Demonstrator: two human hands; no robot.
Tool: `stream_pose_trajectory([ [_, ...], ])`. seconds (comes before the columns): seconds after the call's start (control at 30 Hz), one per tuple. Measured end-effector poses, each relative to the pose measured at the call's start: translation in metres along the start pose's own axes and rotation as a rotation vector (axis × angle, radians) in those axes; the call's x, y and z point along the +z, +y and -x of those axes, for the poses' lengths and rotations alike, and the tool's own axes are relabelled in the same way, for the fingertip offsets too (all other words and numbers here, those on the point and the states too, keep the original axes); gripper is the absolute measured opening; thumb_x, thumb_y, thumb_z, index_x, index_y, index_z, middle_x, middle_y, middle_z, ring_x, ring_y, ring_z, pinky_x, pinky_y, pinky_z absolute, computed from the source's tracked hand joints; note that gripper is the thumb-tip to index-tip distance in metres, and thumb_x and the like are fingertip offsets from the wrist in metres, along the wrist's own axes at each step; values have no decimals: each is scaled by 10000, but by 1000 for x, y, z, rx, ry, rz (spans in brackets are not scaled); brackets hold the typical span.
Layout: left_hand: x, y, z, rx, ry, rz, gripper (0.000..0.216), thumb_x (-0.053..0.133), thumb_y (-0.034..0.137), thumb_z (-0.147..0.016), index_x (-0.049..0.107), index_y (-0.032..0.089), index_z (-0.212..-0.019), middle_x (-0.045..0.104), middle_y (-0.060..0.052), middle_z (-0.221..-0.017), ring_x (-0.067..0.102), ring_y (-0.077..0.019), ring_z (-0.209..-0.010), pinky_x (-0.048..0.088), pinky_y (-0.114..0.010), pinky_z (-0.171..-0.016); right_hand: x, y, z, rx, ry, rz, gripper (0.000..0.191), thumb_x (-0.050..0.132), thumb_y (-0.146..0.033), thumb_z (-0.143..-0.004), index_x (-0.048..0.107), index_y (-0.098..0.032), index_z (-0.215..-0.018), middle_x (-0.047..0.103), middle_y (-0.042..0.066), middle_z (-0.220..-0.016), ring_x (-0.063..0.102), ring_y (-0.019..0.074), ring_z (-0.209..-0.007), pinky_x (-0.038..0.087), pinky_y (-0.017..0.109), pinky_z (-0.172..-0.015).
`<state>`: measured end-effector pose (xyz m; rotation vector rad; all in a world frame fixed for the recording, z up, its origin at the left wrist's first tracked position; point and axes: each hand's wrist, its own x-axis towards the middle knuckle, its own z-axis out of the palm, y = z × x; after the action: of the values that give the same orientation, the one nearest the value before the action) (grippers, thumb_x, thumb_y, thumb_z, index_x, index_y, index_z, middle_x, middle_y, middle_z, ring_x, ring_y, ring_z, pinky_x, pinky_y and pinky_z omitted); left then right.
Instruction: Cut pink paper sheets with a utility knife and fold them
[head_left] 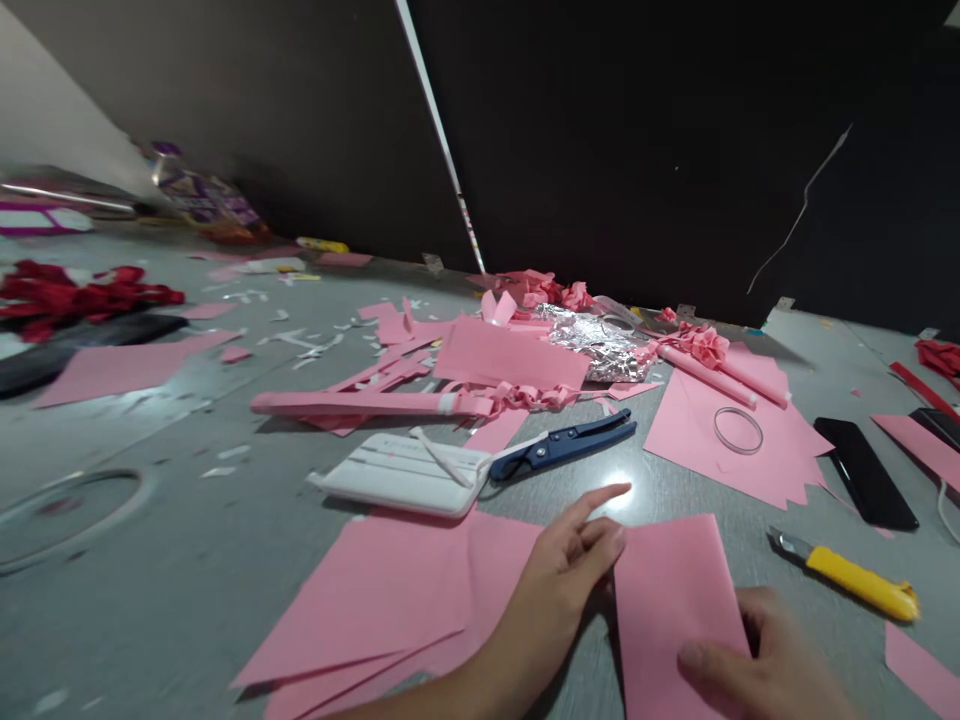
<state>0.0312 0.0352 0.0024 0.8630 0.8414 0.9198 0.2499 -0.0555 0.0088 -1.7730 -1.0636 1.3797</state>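
A narrow pink paper, seemingly folded, stands in front of me at the bottom. My right hand grips its lower right side, thumb lying over the front face and fingers behind. At the paper's upper left corner, my left hand pinches the edge with the thumb; its index finger points out past the paper, and the other fingers curl in. Under my left forearm lies a spread of pink sheets. Beyond them are a white box-like device with a cable and dark blue scissors.
A yellow utility knife with its blade out lies at right, near a black phone. Pink sheets carry a ring. Crumpled foil, pink scraps and red ribbon lie farther back, before a dark wall.
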Motion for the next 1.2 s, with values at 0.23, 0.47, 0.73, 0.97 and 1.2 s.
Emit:
stream_pose_trajectory([
  [0.23,4,12,8,-137,-182,88,898,903,640,-860,508,243,-1562,714,-7,-926,677,-165,-777,507,-297,-777,7,-22,14,14,-8,-291,600,940,-685,-725,847,-117,-895,806,149,-867,729,296,-793,563,366,-694],
  [0.47,18,15,26,-158,-392,-38,546,810,574,-967,719,207,-1360,752,-127,-1266,695,-285,-1158,512,-434,-1079,12,-19,14,-42,-52,-367,642,936,-684,-752,866,-109,-1028,831,167,-943,745,291,-801,587,377,-717],
  [0.73,22,7,40,-80,-221,-302,508,589,613,-1091,715,237,-1409,736,-114,-1410,649,-332,-1291,503,-451,-1125,11,-8,6,-96,-86,-237,659,868,-722,-826,861,-116,-1083,839,168,-983,769,308,-851,627,400,-759],
  [0.97,20,1,39,-38,-221,-354,528,546,612,-1112,685,243,-1463,724,-107,-1453,640,-329,-1328,497,-451,-1147,7,-7,3,-121,-97,-149,639,835,-709,-865,859,-113,-1093,844,177,-996,787,334,-876,640,412,-764],
  [1.2,20,1,39,-43,-234,-343,543,537,615,-1115,671,244,-1488,708,-116,-1482,635,-336,-1343,499,-454,-1150,8,-8,3,-124,-77,-160,622,845,-687,-857,858,-107,-1080,844,181,-1010,784,346,-897,641,426,-776],
])
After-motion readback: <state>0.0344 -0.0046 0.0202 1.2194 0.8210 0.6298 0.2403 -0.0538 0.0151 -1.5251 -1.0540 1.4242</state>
